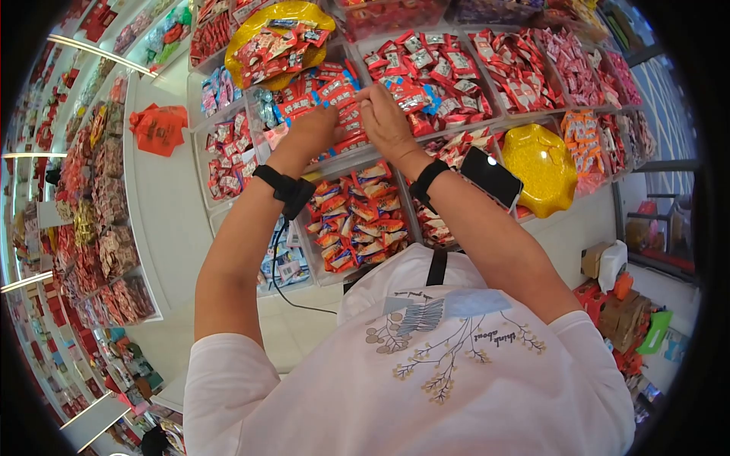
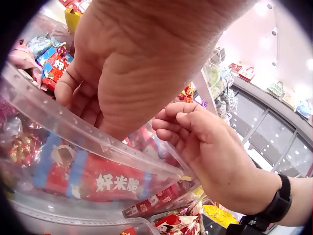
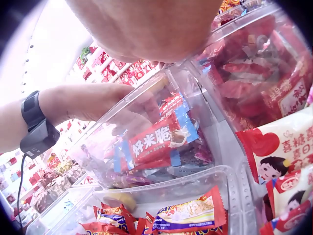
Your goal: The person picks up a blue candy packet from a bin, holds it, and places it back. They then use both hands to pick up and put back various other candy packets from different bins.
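Note:
My left hand [image 1: 312, 135] reaches into a clear plastic bin [image 2: 98, 139], its fingers bent down among red snack packets [image 1: 350, 118] with blue ends. The bin wall and the hand itself partly hide those fingertips, so I cannot tell whether they grip a packet. Through the wall in the right wrist view, one such packet [image 3: 151, 139] leans below the left hand [image 3: 129, 110]. My right hand [image 1: 388, 125] hovers at the right side of the same bin. In the left wrist view the right hand [image 2: 210, 152] has loosely bent fingers and nothing in them.
A yellow scalloped dish [image 1: 237, 61] heaped with red packets sits on the bins beyond my hands. Another yellow dish [image 1: 540, 171] lies to the right, beside a phone [image 1: 493, 176]. Bins of wrapped sweets [image 1: 365, 216] surround the hands. A red bag [image 1: 158, 129] lies at left.

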The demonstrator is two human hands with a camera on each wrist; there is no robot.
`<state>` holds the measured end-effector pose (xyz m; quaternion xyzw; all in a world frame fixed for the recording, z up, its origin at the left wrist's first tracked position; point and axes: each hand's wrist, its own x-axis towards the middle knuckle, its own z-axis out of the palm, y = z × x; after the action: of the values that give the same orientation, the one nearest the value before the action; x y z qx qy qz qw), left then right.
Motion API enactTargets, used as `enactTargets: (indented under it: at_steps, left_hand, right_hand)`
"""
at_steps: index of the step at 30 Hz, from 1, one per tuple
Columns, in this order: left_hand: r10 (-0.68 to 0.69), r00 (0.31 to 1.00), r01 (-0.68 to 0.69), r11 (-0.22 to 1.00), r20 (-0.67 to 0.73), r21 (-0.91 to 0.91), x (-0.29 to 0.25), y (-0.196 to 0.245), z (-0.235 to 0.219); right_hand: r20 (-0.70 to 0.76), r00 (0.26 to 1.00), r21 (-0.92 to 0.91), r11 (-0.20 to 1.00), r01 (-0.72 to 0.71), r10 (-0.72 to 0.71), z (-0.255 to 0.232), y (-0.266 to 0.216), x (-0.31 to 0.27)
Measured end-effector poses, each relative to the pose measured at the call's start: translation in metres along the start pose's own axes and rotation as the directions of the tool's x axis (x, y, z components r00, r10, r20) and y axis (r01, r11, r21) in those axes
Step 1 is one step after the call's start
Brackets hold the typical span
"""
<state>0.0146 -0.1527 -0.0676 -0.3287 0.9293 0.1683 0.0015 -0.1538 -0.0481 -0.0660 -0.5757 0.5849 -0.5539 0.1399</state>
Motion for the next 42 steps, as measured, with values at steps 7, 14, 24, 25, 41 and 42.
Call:
enactTargets:
  at_steps: [7, 14, 24, 25, 41, 42]
  left_hand:
    - [-0.037, 0.996, 0.035, 0.999, -0.077, -0.023, 0.017, -0.001, -0.004]
    - [0.049, 0.995, -0.050, 0.999, -0.087, -0.003, 0.032, 0.010, -0.009]
    - [0.022, 0.997, -0.017, 0.997, -0.078, 0.070, 0.035, 0.023, -0.005]
    - [0.032, 0.996, -0.027, 0.997, -0.078, 0.068, 0.036, 0.021, -0.003]
    - [-0.204, 0.962, 0.135, 0.935, -0.184, -0.328, 0.022, -0.004, -0.036]
    - [-0.219, 0.961, 0.116, 0.873, -0.169, -0.473, 0.016, -0.005, -0.043]
  right_hand:
    - [0.019, 1.000, 0.000, 1.000, -0.010, 0.010, 0.000, -0.001, 0.000]
    - [0.019, 1.000, -0.008, 1.000, -0.023, 0.023, 0.000, -0.003, 0.000]
    - [0.013, 1.000, 0.008, 1.000, -0.020, 0.020, -0.001, -0.003, 0.000]
    - [0.015, 1.000, 0.008, 1.000, -0.025, 0.024, -0.001, -0.002, 0.000]
    - [-0.002, 1.000, -0.011, 1.000, 0.012, -0.013, -0.001, -0.001, 0.000]
    - [0.000, 1.000, -0.011, 1.000, 0.009, -0.009, 0.000, -0.001, 0.000]
